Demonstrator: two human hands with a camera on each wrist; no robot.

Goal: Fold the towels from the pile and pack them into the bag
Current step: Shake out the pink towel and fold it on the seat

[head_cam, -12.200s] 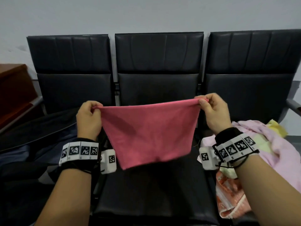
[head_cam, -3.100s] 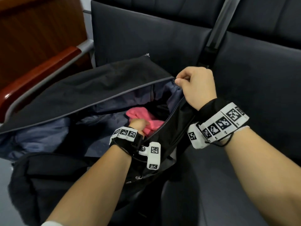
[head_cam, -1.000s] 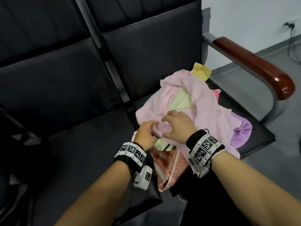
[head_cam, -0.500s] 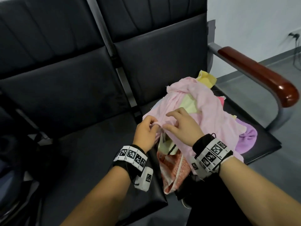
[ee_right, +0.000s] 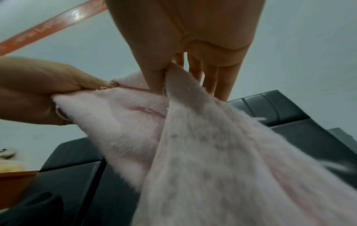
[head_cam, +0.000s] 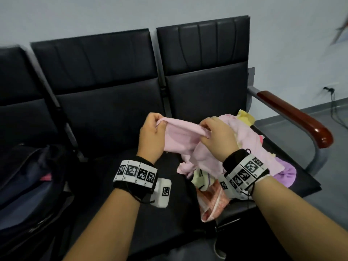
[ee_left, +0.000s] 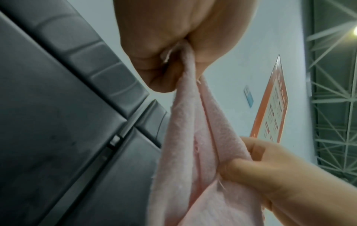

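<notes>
A pale pink towel (head_cam: 180, 136) hangs between my two hands above the black seats. My left hand (head_cam: 152, 135) pinches its left corner, and my right hand (head_cam: 216, 136) pinches its top edge further right. The towel's lower part still drapes onto the pile of towels (head_cam: 252, 151) on the right seat. In the left wrist view the left hand (ee_left: 173, 50) grips the bunched pink towel (ee_left: 191, 137). In the right wrist view the right hand (ee_right: 166, 79) pinches the pink towel (ee_right: 193, 145). The dark bag (head_cam: 28, 185) lies open on the left seat, with a bit of red cloth inside.
A row of black padded seats (head_cam: 113, 102) stands against a pale wall. A wooden armrest (head_cam: 293, 117) bounds the right seat. Yellow, purple and orange patterned towels lie in the pile. Grey floor runs to the right.
Both hands have lifted the pink towel up from the pile and drawn apart along its edge. The head view has swung up and left, bringing the bag back into view.
</notes>
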